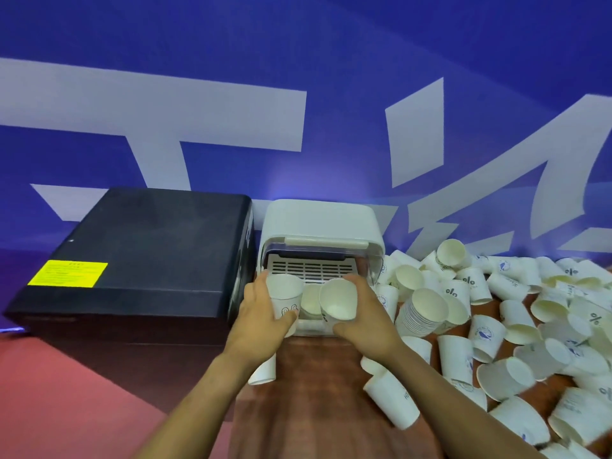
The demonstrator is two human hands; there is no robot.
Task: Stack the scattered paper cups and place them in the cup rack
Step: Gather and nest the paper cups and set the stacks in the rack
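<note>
Left hand: I see my left hand (265,313) wrapped around a white paper cup with a small printed figure (285,299), held upright at the left front of the rack, fingers curled on its side.
Right hand: my right hand (361,318) grasps a plain white paper cup tipped on its side (337,299), its mouth facing me, thumb under the rim.
Cup rack: the white plastic cup rack with a raised clear lid (319,226) stands on the brown wooden table (318,392) against the blue wall with white lettering (298,77); both held cups are at its open front.
Inside rack: I make out one more white cup (311,301) between the two held ones.
Loose cups: the scattered white paper cups (516,329) cover the table to the right, with a nested stack of cups lying on its side (420,313) just beside my right hand.
Left of rack: a black box with a yellow label (132,256) sits beside it.
</note>
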